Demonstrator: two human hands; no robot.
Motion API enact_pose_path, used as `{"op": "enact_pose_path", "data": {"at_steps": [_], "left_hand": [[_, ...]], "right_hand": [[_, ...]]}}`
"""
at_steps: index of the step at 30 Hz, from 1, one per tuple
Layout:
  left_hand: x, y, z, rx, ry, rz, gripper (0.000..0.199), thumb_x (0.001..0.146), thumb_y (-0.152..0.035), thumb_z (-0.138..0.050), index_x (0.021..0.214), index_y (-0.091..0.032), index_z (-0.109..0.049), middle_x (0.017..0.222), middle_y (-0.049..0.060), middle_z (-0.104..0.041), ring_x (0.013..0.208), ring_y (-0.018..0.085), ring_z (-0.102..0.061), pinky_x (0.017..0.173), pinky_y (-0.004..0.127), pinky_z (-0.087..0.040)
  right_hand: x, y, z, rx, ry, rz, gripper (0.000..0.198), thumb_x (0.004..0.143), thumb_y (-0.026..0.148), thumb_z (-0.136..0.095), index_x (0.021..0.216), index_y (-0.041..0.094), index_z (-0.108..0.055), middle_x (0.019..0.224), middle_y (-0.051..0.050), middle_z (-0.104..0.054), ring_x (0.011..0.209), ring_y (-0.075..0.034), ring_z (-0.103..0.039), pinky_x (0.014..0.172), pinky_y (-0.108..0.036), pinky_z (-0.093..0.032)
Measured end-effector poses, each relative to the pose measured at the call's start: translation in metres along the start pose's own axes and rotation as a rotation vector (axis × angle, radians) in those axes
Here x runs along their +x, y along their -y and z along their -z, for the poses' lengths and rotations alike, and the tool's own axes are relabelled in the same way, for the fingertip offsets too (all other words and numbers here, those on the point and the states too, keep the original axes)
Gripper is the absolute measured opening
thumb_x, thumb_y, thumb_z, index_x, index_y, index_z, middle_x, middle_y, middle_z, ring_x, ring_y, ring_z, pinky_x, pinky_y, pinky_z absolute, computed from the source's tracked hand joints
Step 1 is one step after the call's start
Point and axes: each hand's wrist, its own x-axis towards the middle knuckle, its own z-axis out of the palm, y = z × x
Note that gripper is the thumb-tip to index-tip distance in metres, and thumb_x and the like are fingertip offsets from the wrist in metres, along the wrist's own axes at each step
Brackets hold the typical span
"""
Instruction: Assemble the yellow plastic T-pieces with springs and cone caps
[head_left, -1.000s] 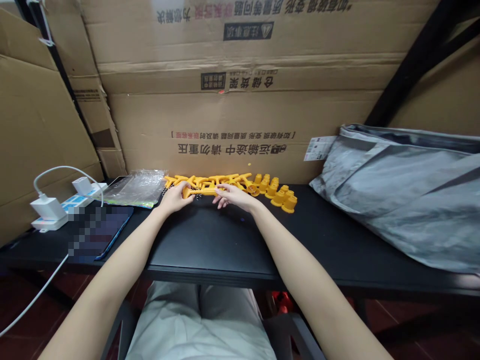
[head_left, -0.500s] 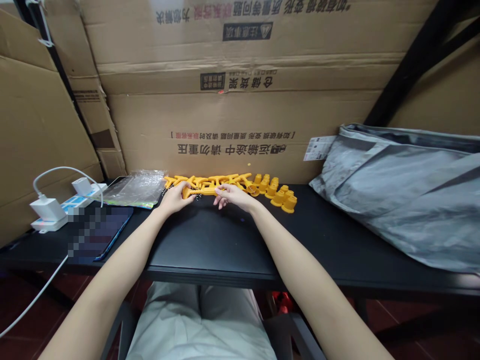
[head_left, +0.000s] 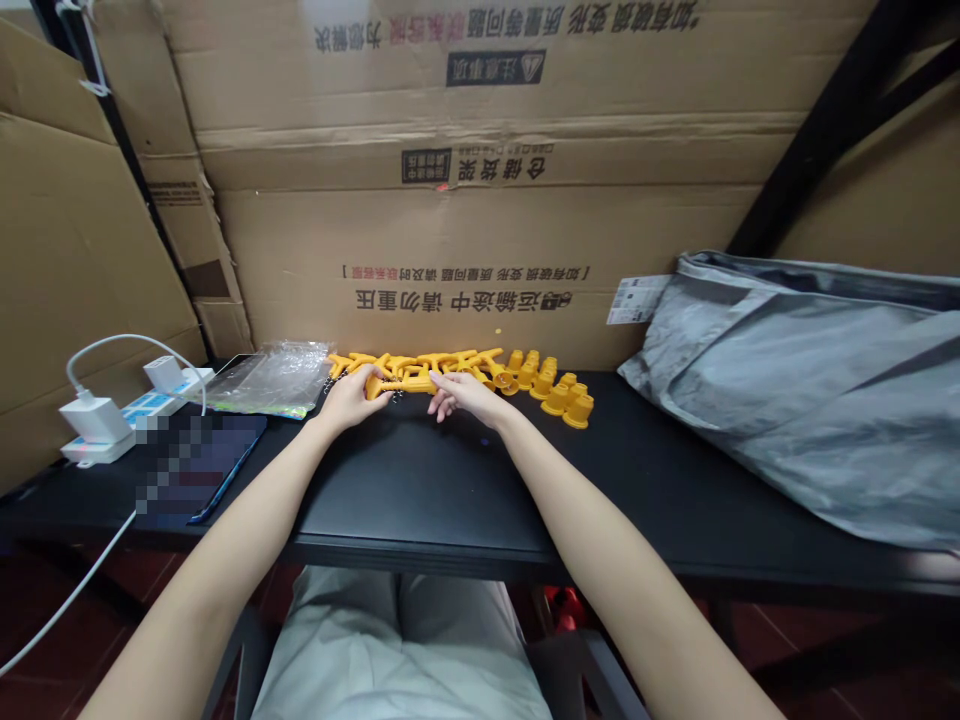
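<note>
A long yellow plastic piece is held level above the black table, between my two hands. My left hand is closed around its left end, thumb toward me. At the other end, my right hand pinches the piece between thumb and fingers, with the lower fingers loosely curled. Behind the hands, along the cardboard, lies a row of yellow branched plastic parts. Small dark chain-like bits show by my left hand. To the right stand several yellow cup-shaped parts with flared bases.
A clear plastic bag and a dark tablet-like device lie at left, near a white power strip with chargers and a cable. A grey fabric bag fills the right side. Cardboard walls the back of the black table.
Almost nothing differs. Both hands keep the yellow piece in the same place, and the view has shifted very slightly.
</note>
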Motion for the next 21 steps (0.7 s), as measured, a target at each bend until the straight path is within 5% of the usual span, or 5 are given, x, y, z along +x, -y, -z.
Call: {"op": "enact_pose_path", "data": {"at_steps": [21], "left_hand": [[-0.0003,0.0019,-0.0022,-0.005,0.003,0.001,0.028,0.077,-0.039,-0.063,0.098,-0.022,-0.055,0.078,0.000,-0.064,0.067,0.016,-0.058,0.064,0.027,-0.042]], "right_hand": [[0.0052,-0.0067,-0.0026,0.002,-0.021,-0.046,0.053,0.091,0.062,-0.043,0.070,0.014,-0.054,0.051,-0.009,-0.065,0.037,-0.011,-0.058,0.036,-0.018,-0.040]]}}
